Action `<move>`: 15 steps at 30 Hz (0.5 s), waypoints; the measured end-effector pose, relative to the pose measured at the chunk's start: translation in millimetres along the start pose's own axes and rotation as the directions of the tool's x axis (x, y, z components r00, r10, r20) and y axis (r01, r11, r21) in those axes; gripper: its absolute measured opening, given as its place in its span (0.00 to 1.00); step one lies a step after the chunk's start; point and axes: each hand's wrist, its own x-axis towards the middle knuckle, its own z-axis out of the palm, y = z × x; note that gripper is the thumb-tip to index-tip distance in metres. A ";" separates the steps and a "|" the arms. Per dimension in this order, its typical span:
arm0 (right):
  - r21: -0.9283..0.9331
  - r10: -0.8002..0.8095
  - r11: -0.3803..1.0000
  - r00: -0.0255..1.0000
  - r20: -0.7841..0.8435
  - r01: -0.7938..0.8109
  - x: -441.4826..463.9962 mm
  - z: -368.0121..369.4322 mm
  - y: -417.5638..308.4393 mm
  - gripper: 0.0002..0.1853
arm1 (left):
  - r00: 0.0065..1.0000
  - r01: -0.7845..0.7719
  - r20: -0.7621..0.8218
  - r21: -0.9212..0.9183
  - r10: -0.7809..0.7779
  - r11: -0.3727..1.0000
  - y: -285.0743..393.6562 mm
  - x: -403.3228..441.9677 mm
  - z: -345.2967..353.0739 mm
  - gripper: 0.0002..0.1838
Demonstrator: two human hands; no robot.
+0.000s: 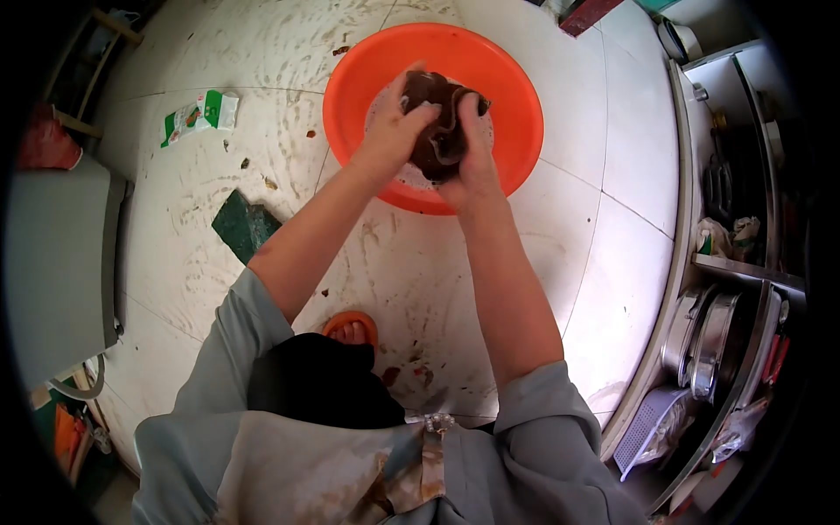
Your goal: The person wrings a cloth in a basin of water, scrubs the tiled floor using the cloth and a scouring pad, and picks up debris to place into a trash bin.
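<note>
A dark brown, crumpled piece of soft-looking cloth (429,156) is held at the upper centre of the frame, over a wide, round, orange-red plastic basin (514,114). The cloth is gripped from both sides: on its left by the left hand (396,129), whose thumb is laid across its front, and on its right by the right hand (475,156), whose thumb is raised along its edge. The fingers of both hands are closed on the folds, though their tips are partly hidden behind the cloth. Whitish, frothy liquid (415,178) is seen in the basin beneath. The basin is set on a floor of pale, smudged tiles (569,219), on which small dark scraps are scattered. At the upper left, a green-and-white plastic packet (201,116) is seen lying flat; below it, a dark green, flat, angular piece (243,226) is partly covered by the left forearm. An orange slipper (371,325) is worn on a bare foot at the lower centre. At the right edge, round, shiny metal pans (719,346) and a lavender, perforated plastic basket (647,429) are stored on a shelving unit.
</note>
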 end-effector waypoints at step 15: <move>-0.507 0.347 0.835 0.920 0.184 -0.214 -0.8 7.6 -29.4 0.16 | 0.710 -0.025 0.703 0.096 -0.050 0.995 58.2 38.2 -12.8 0.36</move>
